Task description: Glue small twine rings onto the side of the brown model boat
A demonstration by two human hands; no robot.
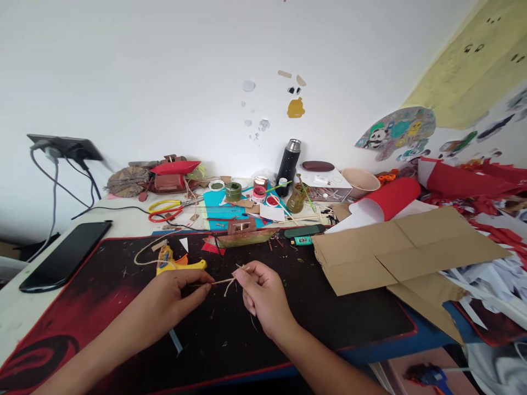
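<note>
A thin tan string [224,281] runs between my two hands above the black and red mat [304,318]. My left hand [179,293] pinches it on the left side. Thumb and fingers of my right hand [261,293] are closed on the string's knotted part, where short loose ends stick out. Behind my left hand lies a yellow glue gun [177,265], partly hidden, with a loop of string beside it. A small green and brown model boat [247,236] rests at the mat's back edge.
A phone [66,255] lies at left. Scissors [164,207], paint jars [233,191] and a black flask [289,162] stand or lie behind the mat. Folded cardboard [395,247], red paper [391,198] and paper scraps cover the right side.
</note>
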